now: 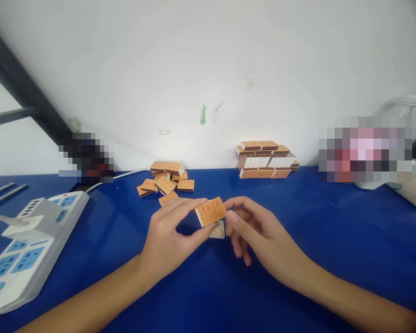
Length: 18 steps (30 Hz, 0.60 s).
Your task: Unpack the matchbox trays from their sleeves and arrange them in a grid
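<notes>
An orange matchbox [211,211] with red printing is held up, tilted, above the middle of the blue table. My left hand [171,233] is closed on it, fingers along its top left edge and thumb underneath. At the box's right end, the thumb and forefinger of my right hand [256,231] pinch its edge, while the other fingers curl below. Partly hidden just under the box is a small white tray of matches [217,230]; whether it lies on the table or touches my fingers I cannot tell.
A loose heap of matchboxes [165,185] lies behind my left hand. Farther right, a neat stack of matchboxes [265,161] stands against the white wall [208,69]. A white power strip [52,245] with a plugged-in adapter occupies the left of the blue table [194,296].
</notes>
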Each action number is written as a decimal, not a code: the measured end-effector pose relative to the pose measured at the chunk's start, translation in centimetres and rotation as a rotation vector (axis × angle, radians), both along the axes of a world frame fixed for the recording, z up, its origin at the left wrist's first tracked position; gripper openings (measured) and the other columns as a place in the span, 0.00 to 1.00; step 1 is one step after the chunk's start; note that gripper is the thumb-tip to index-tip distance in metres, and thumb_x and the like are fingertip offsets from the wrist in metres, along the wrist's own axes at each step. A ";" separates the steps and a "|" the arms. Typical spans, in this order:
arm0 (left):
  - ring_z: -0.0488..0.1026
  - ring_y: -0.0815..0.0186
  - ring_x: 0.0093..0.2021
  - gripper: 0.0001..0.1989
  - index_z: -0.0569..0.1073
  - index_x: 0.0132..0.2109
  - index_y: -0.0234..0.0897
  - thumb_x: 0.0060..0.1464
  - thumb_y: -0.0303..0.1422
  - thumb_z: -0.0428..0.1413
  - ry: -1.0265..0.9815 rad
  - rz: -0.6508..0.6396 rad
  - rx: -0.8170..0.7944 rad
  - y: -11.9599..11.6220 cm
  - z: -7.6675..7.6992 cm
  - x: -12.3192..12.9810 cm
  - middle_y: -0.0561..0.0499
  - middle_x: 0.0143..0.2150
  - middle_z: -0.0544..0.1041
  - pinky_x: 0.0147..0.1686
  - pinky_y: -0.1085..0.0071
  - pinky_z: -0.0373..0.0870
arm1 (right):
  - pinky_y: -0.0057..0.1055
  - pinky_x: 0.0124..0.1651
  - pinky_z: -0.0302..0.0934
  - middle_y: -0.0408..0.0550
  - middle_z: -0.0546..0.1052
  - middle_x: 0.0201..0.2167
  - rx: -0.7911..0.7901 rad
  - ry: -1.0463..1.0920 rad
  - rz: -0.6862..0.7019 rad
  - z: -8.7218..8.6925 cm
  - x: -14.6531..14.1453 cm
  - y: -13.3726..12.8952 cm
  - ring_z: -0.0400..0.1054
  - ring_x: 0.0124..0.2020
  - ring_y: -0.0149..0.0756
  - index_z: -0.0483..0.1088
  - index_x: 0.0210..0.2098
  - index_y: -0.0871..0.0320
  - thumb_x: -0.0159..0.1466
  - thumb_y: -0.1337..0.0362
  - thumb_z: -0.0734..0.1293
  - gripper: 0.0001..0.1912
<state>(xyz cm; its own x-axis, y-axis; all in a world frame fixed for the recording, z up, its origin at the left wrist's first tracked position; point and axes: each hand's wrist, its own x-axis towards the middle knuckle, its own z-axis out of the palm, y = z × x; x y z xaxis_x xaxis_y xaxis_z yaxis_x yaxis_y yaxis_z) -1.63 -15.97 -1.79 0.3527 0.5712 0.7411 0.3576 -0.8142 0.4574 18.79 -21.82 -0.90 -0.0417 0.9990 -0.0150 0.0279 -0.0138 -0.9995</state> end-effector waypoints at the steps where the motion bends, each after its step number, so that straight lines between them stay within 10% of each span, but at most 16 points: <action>1: 0.83 0.60 0.45 0.17 0.80 0.53 0.40 0.56 0.29 0.69 -0.003 -0.004 -0.007 0.0 0.0 0.0 0.49 0.46 0.86 0.49 0.62 0.79 | 0.26 0.17 0.63 0.40 0.71 0.31 -0.014 -0.003 0.006 0.0 0.0 0.0 0.67 0.21 0.30 0.66 0.51 0.54 0.66 0.39 0.70 0.28; 5: 0.82 0.61 0.45 0.18 0.80 0.53 0.40 0.56 0.31 0.71 -0.004 -0.011 -0.029 0.0 -0.2 0.1 0.49 0.46 0.86 0.48 0.63 0.79 | 0.24 0.17 0.60 0.38 0.70 0.29 0.050 -0.014 -0.173 0.2 0.2 0.1 0.63 0.20 0.27 0.65 0.51 0.53 0.65 0.39 0.71 0.28; 10: 0.83 0.61 0.46 0.18 0.80 0.53 0.42 0.56 0.31 0.70 -0.003 -0.028 -0.028 -0.1 -0.3 0.0 0.50 0.48 0.86 0.49 0.63 0.79 | 0.23 0.16 0.58 0.37 0.66 0.22 -0.029 -0.040 0.056 0.5 0.2 -0.2 0.61 0.19 0.29 0.69 0.46 0.54 0.68 0.40 0.68 0.24; 18: 0.83 0.59 0.47 0.20 0.80 0.55 0.42 0.56 0.32 0.71 0.062 -0.066 -0.069 -0.2 -0.4 0.0 0.49 0.50 0.86 0.50 0.62 0.79 | 0.22 0.16 0.57 0.37 0.66 0.19 -0.043 -0.082 0.030 0.2 0.4 0.2 0.58 0.17 0.26 0.71 0.37 0.56 0.68 0.42 0.70 0.22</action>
<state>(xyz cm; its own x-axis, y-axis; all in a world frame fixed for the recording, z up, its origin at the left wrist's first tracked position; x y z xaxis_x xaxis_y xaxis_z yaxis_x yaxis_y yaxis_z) -1.65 -16.17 -2.14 0.4349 0.5945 0.6764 0.3334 -0.8040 0.4923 19.23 -21.65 -0.70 -0.0688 0.9957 -0.0624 0.1106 -0.0546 -0.9924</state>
